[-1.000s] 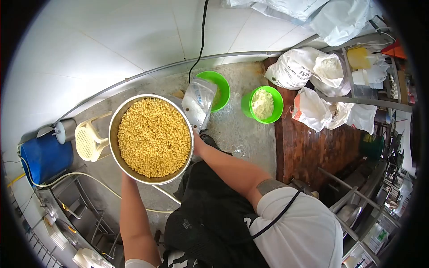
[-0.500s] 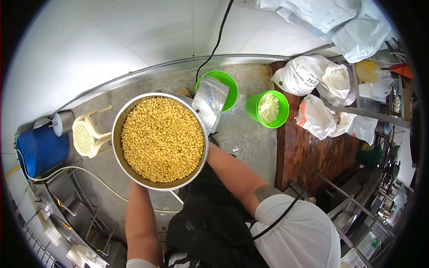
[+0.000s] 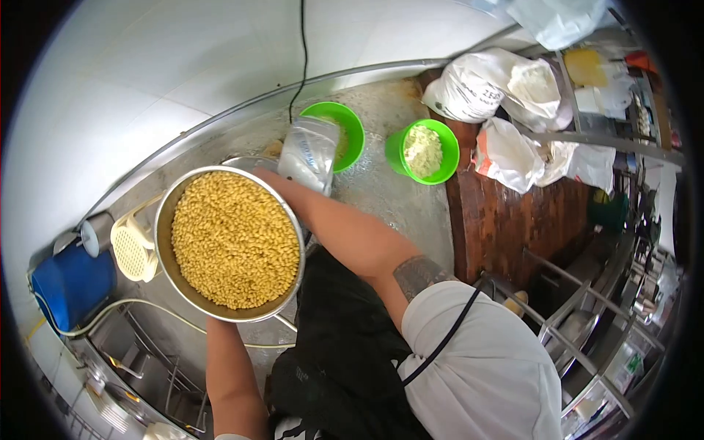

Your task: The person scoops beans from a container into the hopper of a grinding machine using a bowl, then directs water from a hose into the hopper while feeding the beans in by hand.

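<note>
A large round metal bowl [image 3: 163, 253] sits in front of my body, filled with pale yellow soaked beans [image 3: 235, 238] that look like soybeans. My left forearm [image 3: 231, 367] runs up to its near side, where the bowl hides my left hand. Round the bowl's far right side reaches my right hand [image 3: 270, 178], its fingers out of sight behind the rim. Both hands appear to support the bowl. Just beyond it shows the edge of another metal vessel [image 3: 251, 162]. A clear plastic bag [image 3: 308, 152] with printing lies right of that, against a green tub [image 3: 352, 132].
A second green tub [image 3: 449, 165] holds a whitish crumbly mass. White sacks [image 3: 466, 88] rest on a wooden platform [image 3: 484, 235] at right. Left are a cream plastic stool [image 3: 132, 249], a blue drum [image 3: 73, 286] and a hose [image 3: 176, 312] across the floor. A black cable [image 3: 303, 51] hangs at the wall.
The bowl has shifted left in view and looks slightly smaller. My right arm now reaches farther around its far side. An edge of a metal vessel has come into view behind it.
</note>
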